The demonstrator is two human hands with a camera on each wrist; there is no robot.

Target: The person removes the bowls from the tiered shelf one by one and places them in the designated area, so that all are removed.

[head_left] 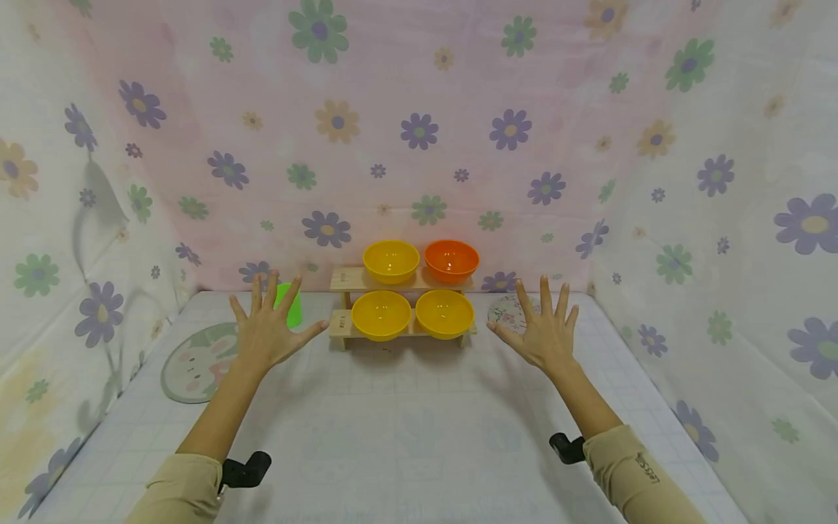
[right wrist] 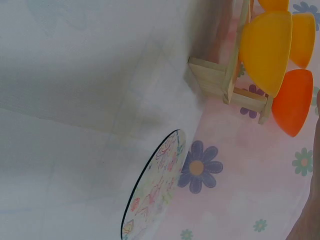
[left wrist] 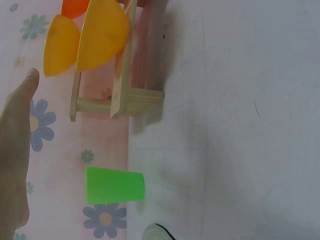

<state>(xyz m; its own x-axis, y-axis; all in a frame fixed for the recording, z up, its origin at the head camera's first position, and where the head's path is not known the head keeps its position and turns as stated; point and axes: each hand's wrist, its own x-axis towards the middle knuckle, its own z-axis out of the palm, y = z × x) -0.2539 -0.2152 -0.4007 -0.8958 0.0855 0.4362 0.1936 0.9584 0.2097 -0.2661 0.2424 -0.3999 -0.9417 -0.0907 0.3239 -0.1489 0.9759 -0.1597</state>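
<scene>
Both hands hover over the table with fingers spread wide, holding nothing. My left hand overlaps a green cup and a rabbit-print mat in the head view. My right hand partly covers a round flowered mat. Between the hands stands a two-step wooden rack. Its upper step carries a yellow bowl on the left and an orange bowl on the right. Two more yellow bowls, a left one and a right one, sit on the lower step.
A white cloth covers the table. Flower-printed curtains rise behind it and along both sides, with the pink back curtain close behind the rack. Black camera mounts are strapped at the left wrist and right wrist.
</scene>
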